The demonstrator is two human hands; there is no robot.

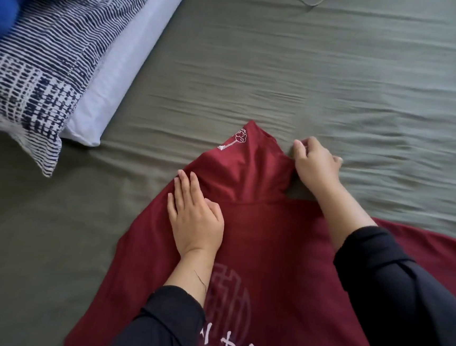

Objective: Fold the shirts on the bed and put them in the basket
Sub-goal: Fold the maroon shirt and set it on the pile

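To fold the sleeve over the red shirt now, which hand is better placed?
The right hand: its fingers already pinch the sleeve edge. The left hand lies flat on the red shirt, pressing it down.

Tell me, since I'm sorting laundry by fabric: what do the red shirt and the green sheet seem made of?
The red shirt looks like a soft matte knit, likely cotton jersey: it drapes in smooth folds and carries white prints. The green sheet looks like a thin woven cloth, matte, with fine crinkled ridges; the fibre cannot be told.
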